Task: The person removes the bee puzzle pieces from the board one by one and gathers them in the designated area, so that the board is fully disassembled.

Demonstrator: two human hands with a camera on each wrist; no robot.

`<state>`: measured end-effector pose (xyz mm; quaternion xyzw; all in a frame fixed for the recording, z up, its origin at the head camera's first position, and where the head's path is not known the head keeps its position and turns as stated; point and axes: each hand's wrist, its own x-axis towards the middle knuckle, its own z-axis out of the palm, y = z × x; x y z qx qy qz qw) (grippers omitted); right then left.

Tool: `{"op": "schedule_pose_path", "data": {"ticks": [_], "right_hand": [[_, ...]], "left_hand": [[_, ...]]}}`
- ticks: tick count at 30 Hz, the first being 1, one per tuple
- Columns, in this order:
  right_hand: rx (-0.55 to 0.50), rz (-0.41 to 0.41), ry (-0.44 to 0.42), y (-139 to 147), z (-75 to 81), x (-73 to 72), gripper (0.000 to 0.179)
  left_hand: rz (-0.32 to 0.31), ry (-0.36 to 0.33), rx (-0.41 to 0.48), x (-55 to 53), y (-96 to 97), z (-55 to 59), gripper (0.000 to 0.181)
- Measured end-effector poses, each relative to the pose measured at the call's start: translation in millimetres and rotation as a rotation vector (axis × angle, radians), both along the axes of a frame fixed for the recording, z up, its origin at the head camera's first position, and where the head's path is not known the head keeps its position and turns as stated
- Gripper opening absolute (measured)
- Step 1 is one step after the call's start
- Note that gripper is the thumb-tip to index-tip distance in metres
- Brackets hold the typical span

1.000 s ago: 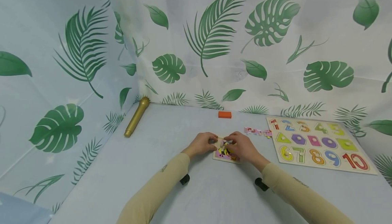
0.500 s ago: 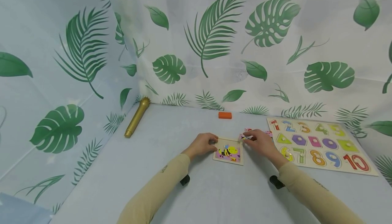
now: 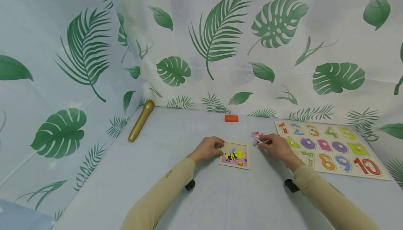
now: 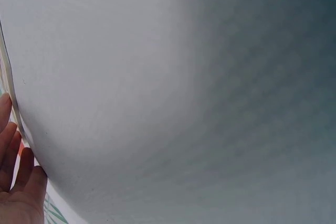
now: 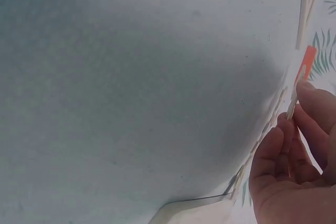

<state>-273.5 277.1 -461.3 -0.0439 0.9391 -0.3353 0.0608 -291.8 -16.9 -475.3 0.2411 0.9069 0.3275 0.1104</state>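
My left hand [image 3: 206,149] grips the left edge of a small wooden jigsaw board [image 3: 233,145], which lies flat and carries a bee picture with a bare strip at its top. Right of that board, my right hand [image 3: 277,149] pinches a small jigsaw piece [image 3: 255,143] between thumb and fingertips. The right wrist view shows the piece edge-on [image 5: 292,104] between the fingers. Pink jigsaw pieces [image 3: 256,134] lie on the table just behind, partly hidden by the right hand. In the left wrist view only the fingers [image 4: 23,174] and the board's edge show at the far left.
A large wooden number and shape board [image 3: 338,172] lies at the right, overlapped by the right hand and wrist. An orange block [image 3: 231,118] sits near the back edge. A gold microphone-shaped object [image 3: 141,121] lies at the back left. Leaf-printed cloth walls [image 3: 201,86] stand behind and left.
My right hand has moved right, from over the bee board to beside the loose pink pieces, with a piece in its fingers. The left hand has stayed at the board's edge.
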Motion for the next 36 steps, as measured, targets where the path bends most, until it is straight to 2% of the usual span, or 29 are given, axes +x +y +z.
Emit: {"op": "schedule_pose_path", "data": {"ticks": [16,21,36], "right_hand": [[0.062,0.064,0.037,-9,-7.0,-6.7,0.031],[0.069,0.058,0.031,-10,-7.4,-8.3,0.03],[0.12,0.073,0.09,-11,-9.5,-12.2,0.029]], "left_hand": [[0.002,0.011,-0.013,-1.0,0.5,-1.6,0.032],[0.003,0.007,-0.018,-0.8,0.5,-0.7,0.033],[0.004,-0.005,-0.028,0.2,0.1,2.3,0.034]]}}
